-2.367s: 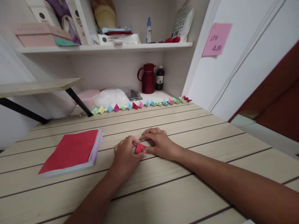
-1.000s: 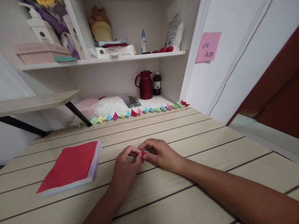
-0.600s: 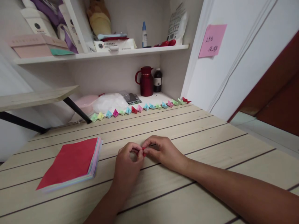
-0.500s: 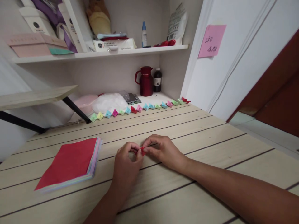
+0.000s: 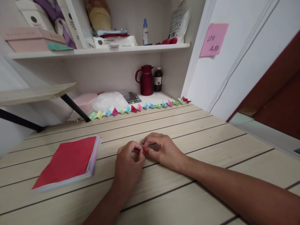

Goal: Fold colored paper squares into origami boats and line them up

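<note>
A small folded piece of red paper [image 5: 143, 150] is pinched between my two hands above the middle of the table, mostly covered by the fingertips. My left hand [image 5: 129, 159] grips it from the left with thumb and forefinger. From the right, my right hand [image 5: 162, 150] holds it between thumb and fingers. To the left lies a stack of coloured paper sheets [image 5: 69, 159], a red one on top. Along the table's back edge runs a row of small folded paper boats [image 5: 133, 108] in green, yellow, blue, pink and red.
Behind the boats, a dark red jug [image 5: 146, 80] and a dark bottle [image 5: 158, 79] stand in the shelf unit. A white plastic bag [image 5: 109, 101] lies left of them. A small raised shelf [image 5: 39, 93] with black legs occupies the back left of the wooden table [image 5: 211, 147].
The fingertips have drawn slightly closer together around the red paper, so less of it shows. The camera view has shifted a little; both hands stay in nearly the same place.
</note>
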Demonstrator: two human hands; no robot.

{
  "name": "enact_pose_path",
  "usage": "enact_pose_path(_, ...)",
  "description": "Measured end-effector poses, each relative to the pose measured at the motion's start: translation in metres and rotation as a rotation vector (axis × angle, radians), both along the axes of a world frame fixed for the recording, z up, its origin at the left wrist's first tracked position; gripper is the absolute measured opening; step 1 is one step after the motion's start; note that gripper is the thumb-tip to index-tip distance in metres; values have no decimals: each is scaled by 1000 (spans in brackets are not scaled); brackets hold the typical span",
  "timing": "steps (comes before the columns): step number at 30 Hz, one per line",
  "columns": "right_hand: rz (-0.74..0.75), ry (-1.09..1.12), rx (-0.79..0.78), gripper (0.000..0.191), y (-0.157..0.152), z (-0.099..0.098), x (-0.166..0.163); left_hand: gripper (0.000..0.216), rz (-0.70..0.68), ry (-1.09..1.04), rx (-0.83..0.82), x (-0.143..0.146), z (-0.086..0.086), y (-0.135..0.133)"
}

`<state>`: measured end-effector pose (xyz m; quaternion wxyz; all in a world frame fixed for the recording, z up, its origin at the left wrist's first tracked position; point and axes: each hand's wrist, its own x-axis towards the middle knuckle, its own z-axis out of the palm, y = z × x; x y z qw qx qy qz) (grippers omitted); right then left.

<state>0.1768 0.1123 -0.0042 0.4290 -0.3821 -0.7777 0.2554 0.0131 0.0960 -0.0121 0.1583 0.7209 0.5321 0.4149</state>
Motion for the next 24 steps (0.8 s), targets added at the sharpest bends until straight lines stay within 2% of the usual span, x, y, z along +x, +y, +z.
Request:
enact_pose_path(5, -24, -86, 100, 13, 0, 2, -2, 9, 14, 30, 10, 2, 1, 0)
enact_pose_path(10, -38, -121, 121, 14, -1, 3, -3, 10, 12, -119, -68, 6, 5, -1)
enact_pose_path(16, -12, -103, 112, 14, 0, 3, -4, 8, 45, -253, -176, 10, 8, -5)
enact_pose_path(20, 7, -76, 104, 14, 1, 5, -3, 6, 70, -323, -186, 9, 6, -3)
enact_pose_path(24, -40, -19, 21, 14, 7, 6, 4, 6, 167, -416, -191, 0, 0, 6)
